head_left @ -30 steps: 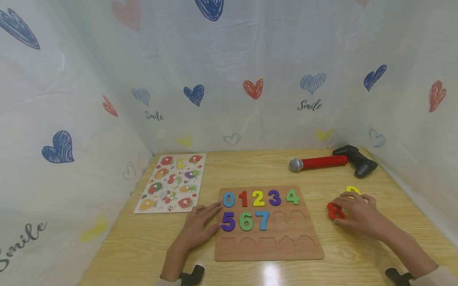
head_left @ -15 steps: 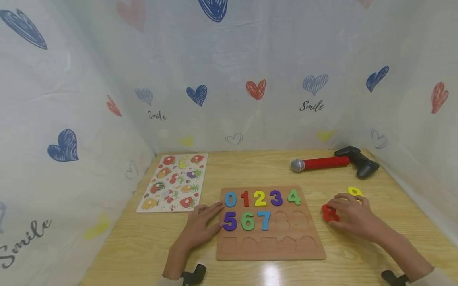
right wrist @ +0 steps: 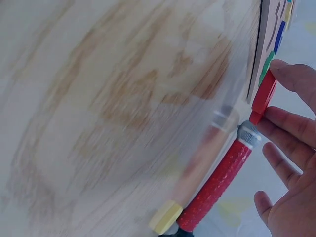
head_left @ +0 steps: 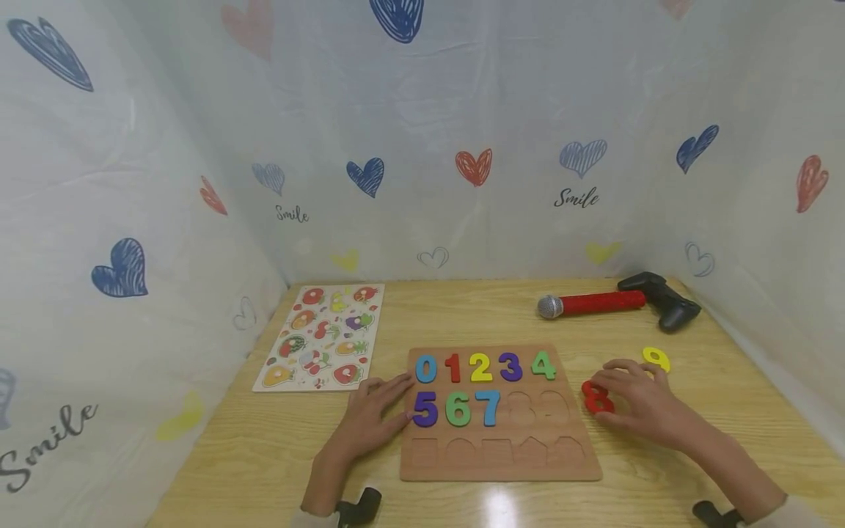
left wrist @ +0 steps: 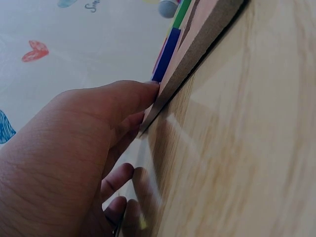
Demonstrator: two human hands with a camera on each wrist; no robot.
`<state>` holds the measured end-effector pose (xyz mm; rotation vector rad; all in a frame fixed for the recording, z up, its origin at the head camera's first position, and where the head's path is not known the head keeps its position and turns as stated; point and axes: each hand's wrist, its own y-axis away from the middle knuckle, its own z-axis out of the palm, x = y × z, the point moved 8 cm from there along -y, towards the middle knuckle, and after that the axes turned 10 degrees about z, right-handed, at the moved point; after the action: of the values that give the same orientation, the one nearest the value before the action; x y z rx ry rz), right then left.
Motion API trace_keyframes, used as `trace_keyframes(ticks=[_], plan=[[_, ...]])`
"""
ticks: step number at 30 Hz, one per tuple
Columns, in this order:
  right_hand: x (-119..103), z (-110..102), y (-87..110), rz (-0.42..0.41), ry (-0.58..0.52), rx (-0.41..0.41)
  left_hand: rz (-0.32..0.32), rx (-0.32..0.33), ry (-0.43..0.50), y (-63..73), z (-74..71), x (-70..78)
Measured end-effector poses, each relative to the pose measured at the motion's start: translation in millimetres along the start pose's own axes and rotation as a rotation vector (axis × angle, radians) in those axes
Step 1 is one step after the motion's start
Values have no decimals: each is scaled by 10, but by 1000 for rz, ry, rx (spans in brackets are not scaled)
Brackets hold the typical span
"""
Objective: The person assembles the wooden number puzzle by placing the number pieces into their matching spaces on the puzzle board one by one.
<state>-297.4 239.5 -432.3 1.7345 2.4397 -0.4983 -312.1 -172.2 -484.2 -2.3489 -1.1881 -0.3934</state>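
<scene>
In the head view, my right hand (head_left: 643,403) pinches a red number 8 (head_left: 597,397) between thumb and fingers, right of the wooden number board (head_left: 488,471). The right wrist view shows the red 8 (right wrist: 264,92) tilted above the tabletop, with the thumb on one side. My left hand (head_left: 370,422) rests at the board's left edge, its thumb and forefinger extended and touching it beside the purple 5 (head_left: 425,409). Coloured numbers 0 to 7 sit in the board; outlined recesses show beside the blue 7 (head_left: 488,408) and along the bottom row.
A yellow number 9 (head_left: 656,359) lies beyond my right hand. At the back right, a red microphone (head_left: 594,303) lies beside a black game controller (head_left: 660,301). A fruit puzzle board (head_left: 330,330) lies at the left. Heart-printed sheeting (head_left: 429,110) surrounds the wooden table (head_left: 449,315).
My right hand has moved left with the red 8, toward the number board, uncovering the yellow 9. My left hand stays at the board's edge. The head view has shifted slightly.
</scene>
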Motion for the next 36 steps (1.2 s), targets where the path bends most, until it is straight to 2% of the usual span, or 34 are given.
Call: trace_keyframes(ticks=[17, 22, 36], plan=[[-234, 51, -57, -55, -6, -5, 2, -3, -10, -3, 3, 4], [-279, 80, -63, -67, -6, -8, 25, 8, 9, -8, -20, 42], [-435, 178, -129, -50, 20, -43, 27, 17, 9, 0, -31, 46]])
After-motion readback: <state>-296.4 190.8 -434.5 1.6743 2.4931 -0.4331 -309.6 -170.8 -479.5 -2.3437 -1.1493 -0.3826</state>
